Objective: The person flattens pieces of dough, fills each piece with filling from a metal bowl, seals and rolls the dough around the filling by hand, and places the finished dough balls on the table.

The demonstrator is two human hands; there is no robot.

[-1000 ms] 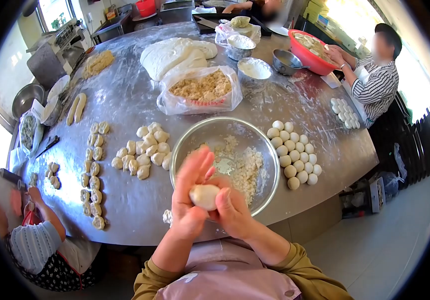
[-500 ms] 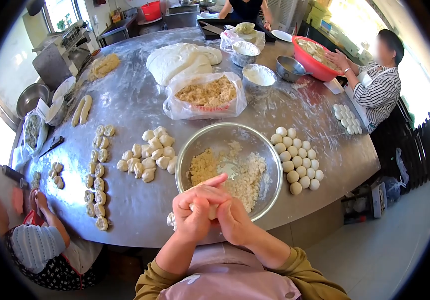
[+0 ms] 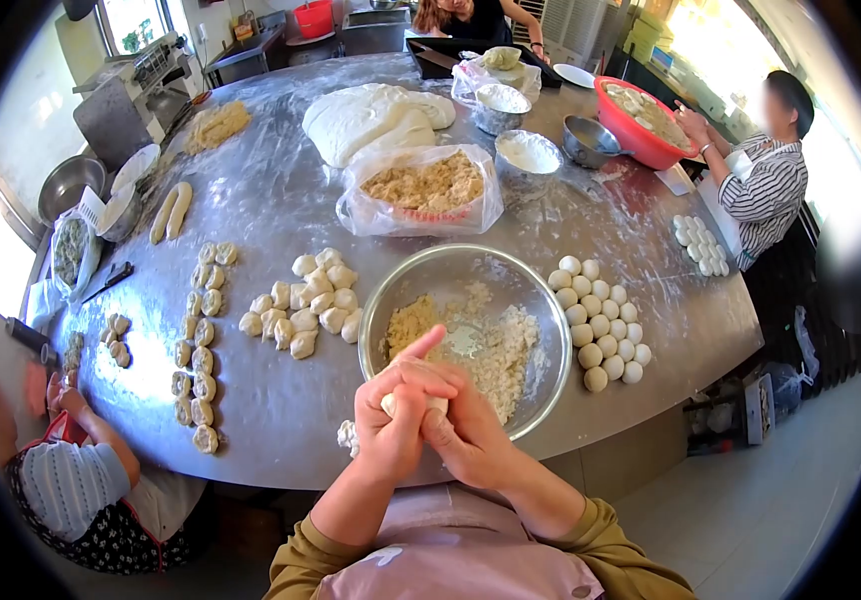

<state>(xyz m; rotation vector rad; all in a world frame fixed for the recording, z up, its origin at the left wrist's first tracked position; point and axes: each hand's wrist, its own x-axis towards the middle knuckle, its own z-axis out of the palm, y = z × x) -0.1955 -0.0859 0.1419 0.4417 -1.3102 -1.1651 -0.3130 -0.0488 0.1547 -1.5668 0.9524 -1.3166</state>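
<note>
Over the near rim of a steel bowl (image 3: 548, 400), my left hand (image 3: 391, 425) and my right hand (image 3: 469, 432) are pressed together. Their fingers wrap around a piece of white dough (image 3: 437, 404), which shows only in small parts between them. One finger points away over the bowl. Inside the bowl lie a yellowish crumbly filling (image 3: 411, 328) and a whiter crumbly heap (image 3: 506, 350). Smooth round dough balls (image 3: 606, 320) stand in rows to the right. A cluster of rough dough lumps (image 3: 316, 295) lies to the left.
Columns of flattened dough pieces (image 3: 204, 385) lie at left, with a knife (image 3: 109, 283) farther out. Behind the bowl stand a bag of crumbly filling (image 3: 421, 190) and a large dough mass (image 3: 371, 120). Co-workers are at left, at right by a red basin (image 3: 641, 120), and at the back.
My hands have closed more tightly around the dough, my right fingers now folded over it. The co-worker at the back leans lower, and the view has shifted slightly.
</note>
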